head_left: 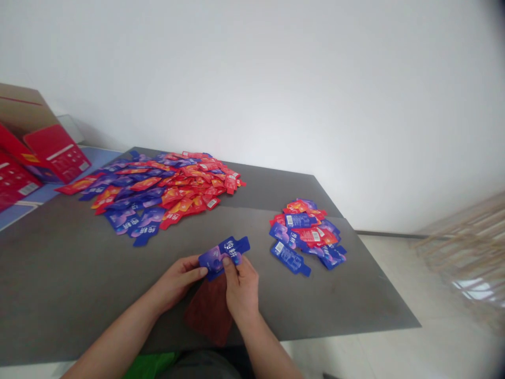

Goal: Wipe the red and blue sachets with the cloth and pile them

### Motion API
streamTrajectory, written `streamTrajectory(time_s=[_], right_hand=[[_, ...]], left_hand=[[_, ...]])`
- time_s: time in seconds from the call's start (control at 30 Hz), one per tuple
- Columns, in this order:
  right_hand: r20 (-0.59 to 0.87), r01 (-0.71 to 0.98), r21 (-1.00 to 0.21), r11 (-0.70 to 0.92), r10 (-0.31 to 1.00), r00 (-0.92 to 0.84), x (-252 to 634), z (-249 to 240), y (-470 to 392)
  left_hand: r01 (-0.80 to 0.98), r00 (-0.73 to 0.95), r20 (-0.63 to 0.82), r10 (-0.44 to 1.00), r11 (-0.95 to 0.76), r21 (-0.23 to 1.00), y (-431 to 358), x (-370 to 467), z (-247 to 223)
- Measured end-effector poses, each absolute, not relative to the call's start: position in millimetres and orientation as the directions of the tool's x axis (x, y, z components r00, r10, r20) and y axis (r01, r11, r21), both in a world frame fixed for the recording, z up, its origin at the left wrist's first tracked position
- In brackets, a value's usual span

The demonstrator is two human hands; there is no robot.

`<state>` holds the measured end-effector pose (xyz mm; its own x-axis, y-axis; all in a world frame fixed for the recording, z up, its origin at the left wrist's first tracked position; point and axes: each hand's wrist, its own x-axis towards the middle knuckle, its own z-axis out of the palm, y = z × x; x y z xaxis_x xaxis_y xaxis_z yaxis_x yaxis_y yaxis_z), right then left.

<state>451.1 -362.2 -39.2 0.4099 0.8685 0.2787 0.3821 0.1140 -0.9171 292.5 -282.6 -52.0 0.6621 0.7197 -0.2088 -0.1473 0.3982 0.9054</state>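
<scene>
Near the front edge of the table (323, 305) we saw a brown cloth (211, 313). Just beyond, our left hand (179, 280) and right hand (242, 289) had their fingers closed, pinching one blue packet (213, 259) between them. Farther, toward the right edge, lay a small pile of packets (307, 234). Toward the far left corner a larger pile (181, 181) was spread, beside an open red box (59, 152).

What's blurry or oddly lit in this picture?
Head view: the pale sticks at right look smeared; head view: the wall is brightest around its middle, with dark corners at the right; head view: the blue packet between left hand and right hand looks clearer, its large lettering distinct.
</scene>
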Motion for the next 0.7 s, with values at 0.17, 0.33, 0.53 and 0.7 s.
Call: streamTrajectory(time_s=[0.17, 0.33, 0.53, 0.7], right_hand=[[0.321, 0.43, -0.89, 0.15, 0.876, 0.36, 446.3, -38.7, -365.2], [0.221, 0.363, -0.93, 0.064, 0.885, 0.41, 444.2, -40.8, -362.1], [-0.061, 0.048, -0.996, -0.081, 0.942, 0.33, 485.8, -31.8, -368.9], [-0.031, 0.097, -0.987, -0.125, 0.756, 0.654, 537.0, -13.8, -407.6]], left_hand=[[-0.162, 0.653, -0.223, 0.724, 0.421, 0.893, -280.9, 292.7, -55.2], [-0.131, 0.669, -0.222, 0.71, 0.406, 0.905, -280.6, 293.5, -55.7], [-0.044, 0.716, -0.198, 0.67, 0.326, 0.944, -284.5, 288.4, -53.9], [0.025, 0.723, -0.208, 0.659, 0.276, 0.961, -284.0, 287.2, -56.9]])
